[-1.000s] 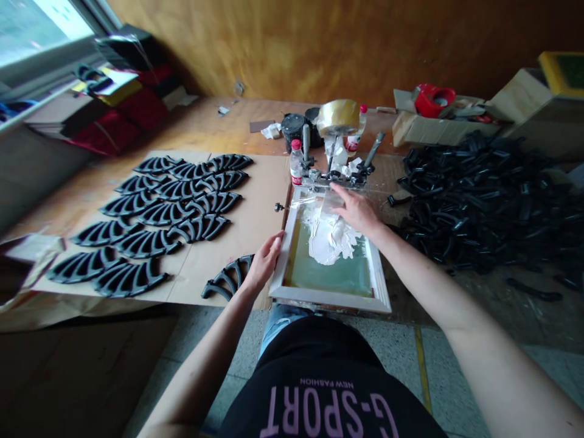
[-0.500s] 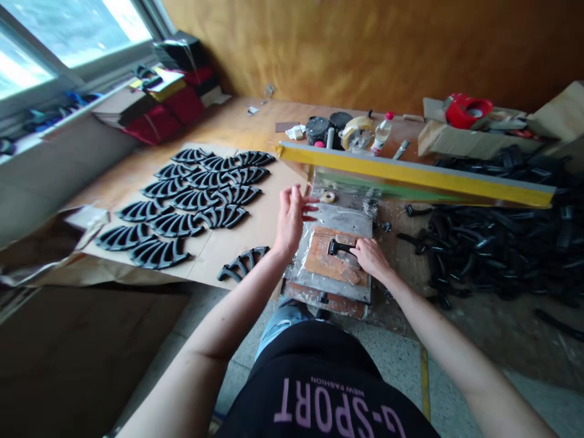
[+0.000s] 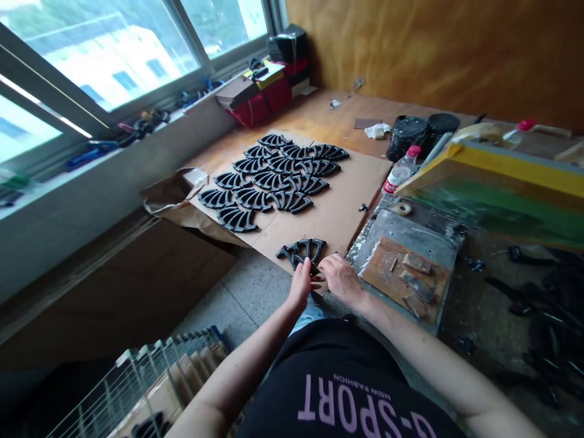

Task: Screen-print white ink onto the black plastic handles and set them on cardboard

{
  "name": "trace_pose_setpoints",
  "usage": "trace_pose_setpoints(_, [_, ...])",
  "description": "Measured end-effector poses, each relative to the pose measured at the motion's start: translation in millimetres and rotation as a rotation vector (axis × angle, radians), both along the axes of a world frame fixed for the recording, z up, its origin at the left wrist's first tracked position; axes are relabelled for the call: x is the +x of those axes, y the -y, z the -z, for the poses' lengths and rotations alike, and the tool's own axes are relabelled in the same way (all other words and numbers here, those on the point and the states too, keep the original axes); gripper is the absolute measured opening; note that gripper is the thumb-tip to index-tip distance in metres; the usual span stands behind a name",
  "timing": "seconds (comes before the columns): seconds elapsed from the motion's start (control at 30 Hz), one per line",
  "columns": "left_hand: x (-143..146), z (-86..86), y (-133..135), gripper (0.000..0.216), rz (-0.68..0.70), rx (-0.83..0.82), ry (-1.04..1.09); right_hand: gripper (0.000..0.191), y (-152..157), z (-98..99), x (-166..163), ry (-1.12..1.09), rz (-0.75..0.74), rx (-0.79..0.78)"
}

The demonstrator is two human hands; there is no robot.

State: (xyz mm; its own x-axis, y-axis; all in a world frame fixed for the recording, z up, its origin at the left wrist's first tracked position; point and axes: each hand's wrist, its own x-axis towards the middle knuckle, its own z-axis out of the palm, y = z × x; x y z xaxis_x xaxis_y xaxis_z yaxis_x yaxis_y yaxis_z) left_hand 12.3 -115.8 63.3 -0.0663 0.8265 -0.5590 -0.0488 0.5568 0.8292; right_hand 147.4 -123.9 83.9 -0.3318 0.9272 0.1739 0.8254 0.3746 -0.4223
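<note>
Head view: at your far left the window sill (image 3: 114, 131) carries clutter, and a wire rack (image 3: 150, 377) sits low in the corner. On the cardboard sheet (image 3: 337, 207) the black fan-shaped parts (image 3: 269, 182) lie in rows. One lone fan-shaped part (image 3: 302, 251) lies apart at the sheet's near edge. Your left hand (image 3: 300, 286) reaches it, fingers straight and close together, tips at its lower rim. Your right hand (image 3: 340, 277) is just beside it, knuckles up and fingers curled. Something dark shows between them, and you cannot tell whether either hand pinches it. To the right lies the metal base plate (image 3: 410, 234) with its brown jig (image 3: 401, 277), below the raised yellow-edged screen (image 3: 502, 164).
</note>
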Motion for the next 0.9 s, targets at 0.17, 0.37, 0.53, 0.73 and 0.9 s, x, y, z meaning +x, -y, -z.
trace_pose_setpoints(0.17, [-82.1,36.5,-18.9,0.055,0.188,-0.095,-0.563,0.021,-44.0,33.0,-6.4,0.139,0.045,-0.115])
trace_pose_setpoints(0.37, [-98.3,53.3,-64.7,0.063,0.446,-0.149,-0.853,0.030,-65.1,52.3,-34.7,0.304,0.018,-0.313])
trace_pose_setpoints(0.53, [-113.7,41.8,-132.1,0.062,0.575,-0.094,-1.060,0.041,-69.3,47.6,-52.5,0.214,0.039,-0.433])
trace_pose_setpoints(0.73, [-104.5,28.2,-113.0,0.059,0.609,0.171,-1.248,0.049,-65.3,54.2,-51.1,0.053,0.103,-0.488])
trace_pose_setpoints(0.9, [-74.0,49.3,-66.1,0.056,0.690,0.657,-1.291,0.048,-62.5,61.2,-53.7,-0.039,0.145,-0.490])
